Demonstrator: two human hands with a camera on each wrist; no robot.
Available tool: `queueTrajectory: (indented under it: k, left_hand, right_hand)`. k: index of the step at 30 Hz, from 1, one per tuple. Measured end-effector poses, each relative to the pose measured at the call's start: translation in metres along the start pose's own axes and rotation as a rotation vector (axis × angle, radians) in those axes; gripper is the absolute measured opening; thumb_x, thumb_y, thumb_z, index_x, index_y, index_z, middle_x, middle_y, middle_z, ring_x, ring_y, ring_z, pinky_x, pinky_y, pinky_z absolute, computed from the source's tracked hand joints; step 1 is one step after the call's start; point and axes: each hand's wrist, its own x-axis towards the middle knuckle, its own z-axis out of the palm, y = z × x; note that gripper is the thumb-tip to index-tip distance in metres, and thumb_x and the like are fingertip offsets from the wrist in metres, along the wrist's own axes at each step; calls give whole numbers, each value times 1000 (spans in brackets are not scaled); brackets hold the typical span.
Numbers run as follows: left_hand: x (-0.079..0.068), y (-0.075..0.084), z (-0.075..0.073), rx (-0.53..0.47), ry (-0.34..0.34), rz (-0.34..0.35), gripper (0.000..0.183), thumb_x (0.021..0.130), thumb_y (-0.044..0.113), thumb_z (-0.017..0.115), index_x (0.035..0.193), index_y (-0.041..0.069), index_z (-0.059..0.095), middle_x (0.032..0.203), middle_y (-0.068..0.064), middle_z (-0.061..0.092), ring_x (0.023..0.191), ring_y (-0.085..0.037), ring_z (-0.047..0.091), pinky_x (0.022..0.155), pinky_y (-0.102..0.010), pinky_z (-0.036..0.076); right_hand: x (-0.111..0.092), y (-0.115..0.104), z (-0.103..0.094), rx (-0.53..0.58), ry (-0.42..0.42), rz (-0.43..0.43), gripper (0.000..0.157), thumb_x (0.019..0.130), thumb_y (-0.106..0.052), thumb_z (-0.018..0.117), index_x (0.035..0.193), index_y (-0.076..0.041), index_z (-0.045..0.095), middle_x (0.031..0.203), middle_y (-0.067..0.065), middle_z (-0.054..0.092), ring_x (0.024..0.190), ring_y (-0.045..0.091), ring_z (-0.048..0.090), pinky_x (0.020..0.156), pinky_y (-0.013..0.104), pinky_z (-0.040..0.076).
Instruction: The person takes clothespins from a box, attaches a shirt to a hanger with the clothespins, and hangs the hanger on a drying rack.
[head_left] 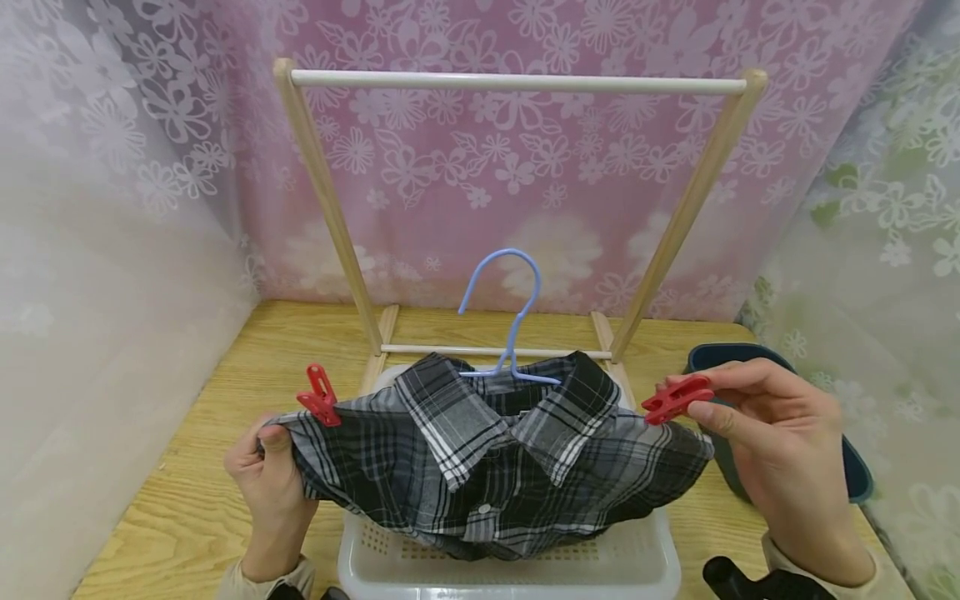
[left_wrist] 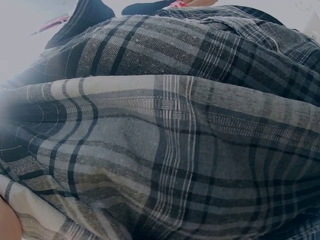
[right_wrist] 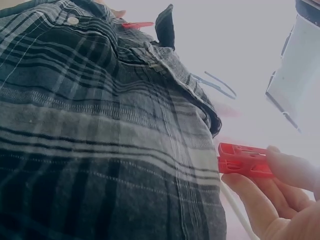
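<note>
So the right hand [head_left: 791,446] is pinching a red clip [head_left: 678,400] right at the near shoulder edge of the plaid shirt [head_left: 487,487], free end angled inward toward the blue hanger [head_left: 512,342]. Left hand [head_left: 272,479] grips the shirt's opposite end, above the white basket [head_left: 507,590].

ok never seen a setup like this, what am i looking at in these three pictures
There's no robot, just a person's bare hands. The wide picture comes from a head camera; the other two come from cameras on each wrist. The left hand grips a plaid shirt with a blue hanger at its collar. The right hand pinches a red clothespin; another red one sits on the shirt's opposite shoulder. A white basket and wooden rack stand on the table.
</note>
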Motion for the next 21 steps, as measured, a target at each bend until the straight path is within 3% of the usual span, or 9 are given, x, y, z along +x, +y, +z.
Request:
queueTrajectory:
  k: [10,21]
  left_hand:
    - [0,-2,-1,-36,-15,-8,47,90,23,72,64,-10,53,54,-3,51,45,-6,50,41,-18,35]
    - [-1,-1,3,-51,10,-8,44,90,23,73,68,-12,57,56,-4,55,49,-7,53,45,-18,41]
  right_hand:
    - [-3,4,6,-7,21,-71,28,80,37,50,106,30,53,107,29,65,94,40,69,81,40,55]
    - [-5,10,4,-79,37,-12,28,77,36,56,104,26,57,103,25,67,90,33,70,77,33,57]
